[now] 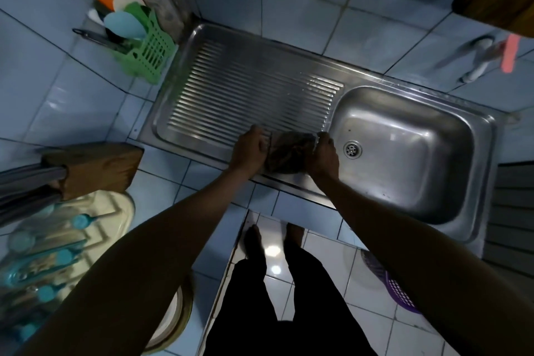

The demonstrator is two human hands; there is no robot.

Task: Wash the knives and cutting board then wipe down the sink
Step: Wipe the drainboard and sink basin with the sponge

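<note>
Over in the corner a green slatted basket (148,52) leans against the wall, and it's stuffed: orange, white, green and pale blue spoon-shaped utensils (122,13) fan out of the top, and a dark handle juts out to the left. On the counter to the left, a wooden knife block (99,166) lies with grey handles (27,182) poking out toward the edge of view. Just beneath it, a cream tray (115,208) carries clear bottles with blue caps (46,251), blurred, so I can't count them. The steel sink (459,121) sits in the tiled counter, ribbed draining board (245,87) on the left, basin on the right, and the basin holds nothing but its drain (352,149). On the floor below the sink, part of a purple basket (396,286) shows behind the right arm; what's in it I cannot tell.

Now the hands. Both arms reach forward from below, meeting at the front edge of the draining board, just left of the basin. Between them is a dark crumpled cloth (289,154), bunched up and resting on the steel. The left hand (250,150) grips its left end, fingers curled over it. The right hand (323,156) grips the right end, knuckles up, fingers tucked around the fabric. The two hands are close together, with the cloth held between them.
</note>
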